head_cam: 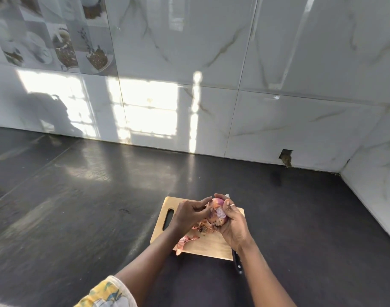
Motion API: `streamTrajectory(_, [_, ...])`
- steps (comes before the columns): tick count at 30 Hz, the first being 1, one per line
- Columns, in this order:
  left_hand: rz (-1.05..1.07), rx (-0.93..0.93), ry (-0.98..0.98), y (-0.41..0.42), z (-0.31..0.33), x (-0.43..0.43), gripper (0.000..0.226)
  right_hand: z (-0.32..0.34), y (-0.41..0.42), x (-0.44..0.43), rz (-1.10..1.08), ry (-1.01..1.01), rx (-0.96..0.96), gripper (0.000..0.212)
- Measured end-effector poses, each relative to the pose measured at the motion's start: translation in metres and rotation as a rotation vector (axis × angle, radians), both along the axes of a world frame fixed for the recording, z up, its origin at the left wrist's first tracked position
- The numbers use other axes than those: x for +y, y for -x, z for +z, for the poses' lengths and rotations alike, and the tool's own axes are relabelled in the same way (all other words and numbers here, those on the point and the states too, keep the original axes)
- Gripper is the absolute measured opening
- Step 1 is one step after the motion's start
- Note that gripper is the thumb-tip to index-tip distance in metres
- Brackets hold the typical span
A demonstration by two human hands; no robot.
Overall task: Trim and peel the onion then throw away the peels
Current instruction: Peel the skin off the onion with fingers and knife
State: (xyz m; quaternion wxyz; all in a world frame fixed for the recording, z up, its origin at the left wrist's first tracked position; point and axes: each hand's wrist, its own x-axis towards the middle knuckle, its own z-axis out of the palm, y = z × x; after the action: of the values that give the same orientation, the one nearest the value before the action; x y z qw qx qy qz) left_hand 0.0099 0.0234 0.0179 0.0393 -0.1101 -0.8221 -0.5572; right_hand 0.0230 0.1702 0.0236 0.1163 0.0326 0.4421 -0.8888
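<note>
Peeling step — our right hand grips the red onion over the wooden cutting board, left hand pinches its loose skin (peels lie below) — next we pull it free, then bin scraps

A dark, glossy countertop is spread from the near edge to the far wall, which is faced with large white tiles veined in grey and brown. It is met at the right by a side wall. A panel of tiles printed with cups and coffee beans is set at far left. Bright patches of sunlight are thrown on the lower tiles and mirrored on the counter. A small broken hole is seen at the far wall's foot.
</note>
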Motion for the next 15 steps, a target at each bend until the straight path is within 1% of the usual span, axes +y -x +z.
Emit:
streamTrajectory(3, [-0.015, -0.001, 0.015, 0.002, -0.001, -0.001, 0.034, -0.002, 0.001, 0.000, 0.010, -0.016, 0.001, 0.036])
streamTrajectory(6, [-0.041, 0.003, 0.030, 0.001, -0.004, -0.003, 0.038, -0.003, 0.000, 0.000, 0.026, -0.037, 0.000, 0.035])
streamTrajectory(12, [-0.029, -0.017, -0.008, -0.001, -0.002, -0.007, 0.023, -0.003, 0.001, 0.000, 0.055, -0.100, -0.007, 0.041])
streamTrajectory(15, [-0.003, -0.063, -0.051, 0.001, -0.003, -0.012, 0.028, 0.000, 0.000, 0.000, 0.078, -0.138, -0.009, 0.042])
